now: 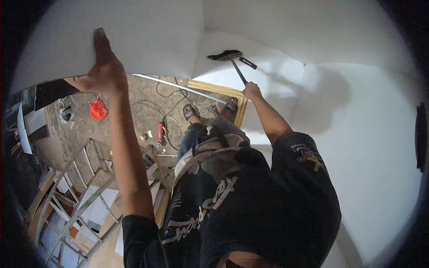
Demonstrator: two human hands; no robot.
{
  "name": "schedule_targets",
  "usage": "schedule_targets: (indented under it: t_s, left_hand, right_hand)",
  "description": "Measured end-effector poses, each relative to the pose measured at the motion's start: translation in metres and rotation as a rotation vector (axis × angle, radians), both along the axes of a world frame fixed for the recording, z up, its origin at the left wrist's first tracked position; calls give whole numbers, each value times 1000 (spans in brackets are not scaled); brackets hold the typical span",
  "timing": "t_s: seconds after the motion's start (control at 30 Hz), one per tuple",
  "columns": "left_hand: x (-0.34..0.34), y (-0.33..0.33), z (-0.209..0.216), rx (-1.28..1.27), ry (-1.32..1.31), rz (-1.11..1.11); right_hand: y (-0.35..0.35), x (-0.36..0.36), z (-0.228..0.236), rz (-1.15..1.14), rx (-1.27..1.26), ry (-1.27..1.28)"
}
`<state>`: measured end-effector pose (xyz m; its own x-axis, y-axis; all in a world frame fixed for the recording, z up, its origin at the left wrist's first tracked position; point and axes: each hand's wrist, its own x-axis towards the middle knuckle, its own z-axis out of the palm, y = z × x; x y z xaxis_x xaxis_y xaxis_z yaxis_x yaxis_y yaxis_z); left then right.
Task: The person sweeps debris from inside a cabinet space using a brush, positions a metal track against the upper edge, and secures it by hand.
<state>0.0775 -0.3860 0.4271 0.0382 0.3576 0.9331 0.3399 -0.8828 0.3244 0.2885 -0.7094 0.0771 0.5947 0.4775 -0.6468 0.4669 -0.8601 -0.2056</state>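
My left hand (pixel 105 73) holds the lower edge of a large white panel (pixel 152 40), its thumb stretched up across the face. The fingers reach left along the edge, partly hidden. My right hand (pixel 252 90) is closed around the dark handle of what looks like a hammer (pixel 239 71). Its dark, slightly blurred head lies against or just above a white surface (pixel 214 42); I cannot tell whether they touch. Beside the head is a small black slotted piece (pixel 248 63).
Yellowish wooden strips (pixel 210 88) edge the white surface near my feet. On the littered floor lie a red power tool (pixel 160 132), cables (pixel 147 102) and a red plastic bag (pixel 98 109). A metal ladder (pixel 96 194) leans over boards at lower left. A white wall (pixel 362 147) stands at right.
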Motion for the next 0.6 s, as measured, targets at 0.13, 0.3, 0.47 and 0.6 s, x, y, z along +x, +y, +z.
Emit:
schedule_targets:
  t_s: [0.13,0.3,0.47,0.6]
  left_hand:
    - [-16,10,3,86,209,125]
    - [-13,16,0,177,77,58]
    - [-9,6,-3,6,-25,5]
    - [-3,-2,2,-39,-77,41]
  right_hand:
    - [-33,-46,-11,-130,9,21]
    - [-110,-106,13,103,139,187]
    - [-132,-90,43,140,68,246]
    - [-83,-44,61,337,146,51]
